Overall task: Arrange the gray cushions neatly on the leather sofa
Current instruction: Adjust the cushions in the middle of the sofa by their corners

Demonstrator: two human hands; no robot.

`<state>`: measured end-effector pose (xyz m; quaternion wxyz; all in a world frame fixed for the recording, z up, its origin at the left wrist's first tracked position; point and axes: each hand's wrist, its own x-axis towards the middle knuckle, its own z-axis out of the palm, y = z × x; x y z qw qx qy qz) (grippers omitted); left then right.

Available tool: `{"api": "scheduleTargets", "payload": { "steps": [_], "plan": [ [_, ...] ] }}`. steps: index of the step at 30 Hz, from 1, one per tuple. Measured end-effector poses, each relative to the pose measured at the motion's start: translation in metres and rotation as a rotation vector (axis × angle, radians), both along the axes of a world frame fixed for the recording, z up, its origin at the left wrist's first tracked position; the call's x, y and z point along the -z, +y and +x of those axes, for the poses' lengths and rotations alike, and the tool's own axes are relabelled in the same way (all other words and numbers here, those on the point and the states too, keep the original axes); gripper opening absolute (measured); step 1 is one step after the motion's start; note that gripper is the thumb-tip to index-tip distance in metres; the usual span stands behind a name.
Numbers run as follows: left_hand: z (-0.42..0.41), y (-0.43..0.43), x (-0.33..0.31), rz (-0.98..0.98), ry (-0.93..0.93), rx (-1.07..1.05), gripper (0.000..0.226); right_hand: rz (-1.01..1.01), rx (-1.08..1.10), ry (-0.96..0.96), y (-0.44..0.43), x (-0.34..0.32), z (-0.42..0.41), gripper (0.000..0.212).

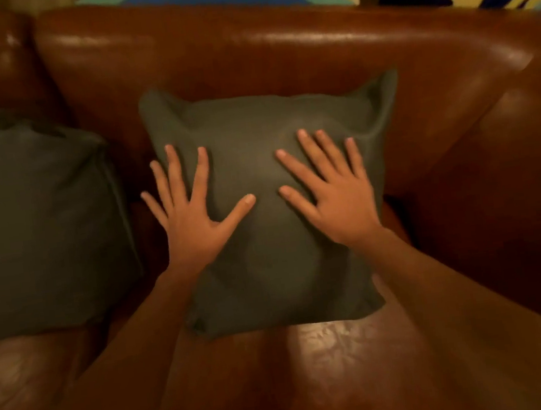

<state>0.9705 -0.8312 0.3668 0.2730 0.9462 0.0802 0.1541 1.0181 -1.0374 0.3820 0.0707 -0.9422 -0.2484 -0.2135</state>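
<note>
Pressing gray cushion (259, 179), hands flat, leather sofa (278, 48)

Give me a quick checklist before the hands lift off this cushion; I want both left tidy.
1. Both hands flat on the cushion: ok. Left hand and right hand lie open on the right cushion.
2. Cushion leaning on the backrest: ok.
3. Cushion square to the sofa: not ok, slightly skewed, top corners peaked.
4. Left cushion upright against the back: cannot tell, partly out of frame.
5. Gap between cushions: ok, apart, leather showing.
</note>
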Motion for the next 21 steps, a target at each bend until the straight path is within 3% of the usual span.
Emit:
{"api": "scheduleTargets", "payload": {
  "steps": [6,14,21],
  "plan": [
    [-0.006,0.025,0.006,0.103,0.027,0.058,0.091,0.013,0.038,-0.019,-0.007,0.008,0.006,0.052],
    [-0.01,0.032,-0.006,0.065,0.086,0.144,0.09,0.013,0.078,-0.014,0.012,0.003,-0.002,0.055],
    [-0.024,0.077,-0.025,0.212,0.092,0.217,0.075,0.005,-0.108,-0.007,0.073,-0.026,-0.004,0.054]
  ]
}}
